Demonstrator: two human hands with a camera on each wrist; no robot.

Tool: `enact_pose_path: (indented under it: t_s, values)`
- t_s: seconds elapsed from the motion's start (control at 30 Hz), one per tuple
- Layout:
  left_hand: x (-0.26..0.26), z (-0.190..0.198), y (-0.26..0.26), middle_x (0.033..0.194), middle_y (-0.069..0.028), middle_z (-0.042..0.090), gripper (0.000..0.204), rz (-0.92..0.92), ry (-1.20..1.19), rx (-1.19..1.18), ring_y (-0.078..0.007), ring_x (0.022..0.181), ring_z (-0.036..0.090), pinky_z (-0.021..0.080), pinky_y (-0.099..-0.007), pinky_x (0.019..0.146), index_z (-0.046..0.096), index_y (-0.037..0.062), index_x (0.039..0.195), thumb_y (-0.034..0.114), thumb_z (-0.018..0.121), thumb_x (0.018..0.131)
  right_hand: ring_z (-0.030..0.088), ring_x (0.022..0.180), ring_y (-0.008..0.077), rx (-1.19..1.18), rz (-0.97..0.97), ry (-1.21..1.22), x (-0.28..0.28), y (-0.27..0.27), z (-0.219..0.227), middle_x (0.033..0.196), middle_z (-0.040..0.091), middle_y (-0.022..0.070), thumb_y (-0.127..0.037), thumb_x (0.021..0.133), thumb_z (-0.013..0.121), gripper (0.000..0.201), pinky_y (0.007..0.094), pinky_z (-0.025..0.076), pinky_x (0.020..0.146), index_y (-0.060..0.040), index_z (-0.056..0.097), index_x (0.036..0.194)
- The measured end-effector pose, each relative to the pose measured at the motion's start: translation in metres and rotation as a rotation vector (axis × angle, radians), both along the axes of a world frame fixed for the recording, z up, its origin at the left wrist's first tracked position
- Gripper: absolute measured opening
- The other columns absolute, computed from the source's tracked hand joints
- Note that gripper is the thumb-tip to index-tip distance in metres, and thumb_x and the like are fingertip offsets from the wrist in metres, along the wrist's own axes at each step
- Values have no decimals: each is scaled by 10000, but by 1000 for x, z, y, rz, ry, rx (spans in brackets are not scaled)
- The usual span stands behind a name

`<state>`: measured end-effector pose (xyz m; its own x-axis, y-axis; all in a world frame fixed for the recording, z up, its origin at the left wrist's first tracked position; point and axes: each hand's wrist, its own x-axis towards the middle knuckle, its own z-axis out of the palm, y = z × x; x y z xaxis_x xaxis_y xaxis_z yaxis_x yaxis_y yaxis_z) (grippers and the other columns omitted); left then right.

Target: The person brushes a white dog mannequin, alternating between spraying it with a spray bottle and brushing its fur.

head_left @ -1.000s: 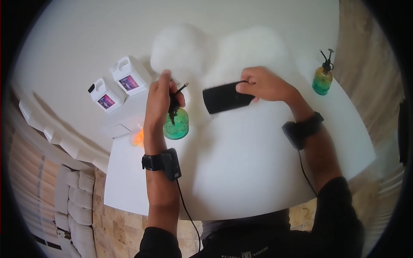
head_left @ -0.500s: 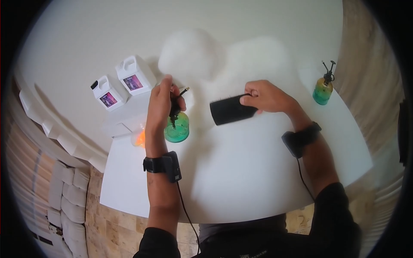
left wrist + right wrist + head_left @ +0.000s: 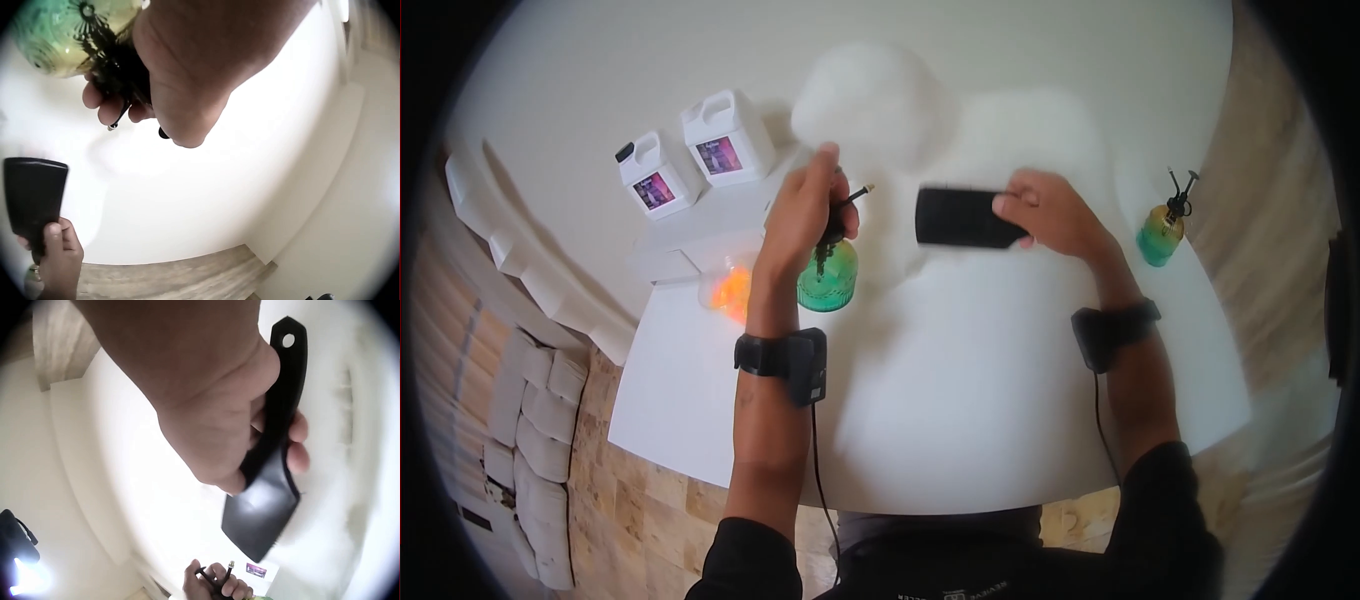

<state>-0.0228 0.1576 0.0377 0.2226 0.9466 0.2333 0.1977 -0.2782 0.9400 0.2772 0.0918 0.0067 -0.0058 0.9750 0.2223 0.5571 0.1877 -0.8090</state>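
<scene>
My left hand [image 3: 798, 218] grips the black pump top of a ribbed glass spray bottle [image 3: 827, 283], green at the base and yellow above. Its thin nozzle points right and upward in the head view. In my right hand [image 3: 1058, 218] is a wide black brush [image 3: 965, 218], held by the handle with the smooth back of its head [image 3: 262, 519] showing. Short bristles show along its edge in the right wrist view. A soft white fluffy mass [image 3: 865, 105], rounded at the upper left and wider to the right, lies beyond both hands, with the brush overlapping its lower part.
Two white jugs [image 3: 730, 155] with purple labels stand at the upper left. An orange glowing thing [image 3: 730, 292] sits beside my left forearm. A second green-yellow spray bottle [image 3: 1162, 238] stands near the right edge of the white table [image 3: 960, 430].
The head view has shifted. The brush has turned from a slant to nearly level and sits further right in view. My left hand keeps its hold on the spray bottle.
</scene>
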Motion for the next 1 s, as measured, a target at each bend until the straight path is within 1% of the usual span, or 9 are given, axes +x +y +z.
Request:
enact_pose_path:
  t_s: [0.1, 0.17, 0.23, 0.37, 0.53, 0.63, 0.77, 0.83, 1.0]
  values:
    - [3, 4, 0, 592, -99, 572, 541, -14, -48, 8, -179, 526, 534, 418, -314, 538, 497, 88, 775, 568, 403, 1006, 517, 617, 74, -181, 78, -187, -1, -12, 15, 711, 557, 14, -192, 969, 654, 212, 258, 537, 537, 5, 598, 912]
    - [8, 9, 0, 589, -101, 573, 544, -12, -68, 60, -181, 525, 534, 420, -315, 539, 492, 87, 771, 567, 393, 1008, 507, 609, 66, -128, 78, -206, 1, -13, 18, 699, 553, 11, -203, 975, 653, 224, 248, 525, 530, 0, 592, 902]
    - [13, 16, -1, 587, -103, 575, 547, -9, -93, 110, -183, 524, 535, 421, -316, 540, 487, 86, 767, 565, 383, 1010, 526, 610, 84, 126, -90, 64, -4, -15, 23, 706, 574, 25, -257, 974, 665, 292, 258, 541, 556, 20, 595, 910]
    - [35, 21, -6, 578, -98, 572, 539, -43, -187, 203, -174, 510, 526, 422, -312, 540, 479, 81, 753, 542, 384, 1018, 589, 564, 92, 286, -169, 370, 3, -15, 28, 732, 639, 38, -277, 1002, 630, 298, 236, 485, 514, 14, 603, 946]
    - [48, 5, 0, 576, -89, 565, 517, -87, -127, 255, -161, 500, 522, 423, -311, 531, 465, 77, 728, 498, 404, 1021, 596, 548, 94, 330, -207, 399, 9, -4, 14, 726, 645, 37, -292, 1000, 635, 318, 221, 449, 471, 16, 603, 927]
    - [46, -6, 3, 550, -102, 587, 584, -35, -49, 243, -192, 515, 558, 462, -347, 559, 518, 13, 639, 452, 385, 1000, 563, 542, 80, 308, -170, 374, 5, -2, 9, 712, 627, 35, -282, 990, 656, 318, 223, 455, 463, 22, 600, 916]
    - [40, -30, 8, 534, -96, 585, 603, -42, 27, 262, -195, 511, 558, 473, -353, 570, 539, 4, 614, 442, 385, 999, 522, 540, 71, 216, -129, 239, 1, 4, -2, 701, 593, 37, -264, 957, 711, 330, 246, 469, 466, 42, 597, 910]
    - [33, -40, 7, 526, -93, 581, 607, -43, 70, 265, -196, 510, 560, 475, -353, 574, 545, 4, 608, 440, 383, 999, 531, 543, 96, 151, -71, -5, 6, 6, -11, 690, 578, 44, -290, 937, 732, 358, 269, 454, 464, 40, 600, 896]
    - [3, -41, -3, 519, -96, 577, 619, -80, 228, 99, -191, 508, 569, 485, -360, 580, 562, -4, 607, 445, 391, 997, 525, 638, 202, 66, -10, -328, 10, 5, -37, 656, 550, 100, -436, 839, 761, 488, 375, 440, 606, 16, 580, 816]
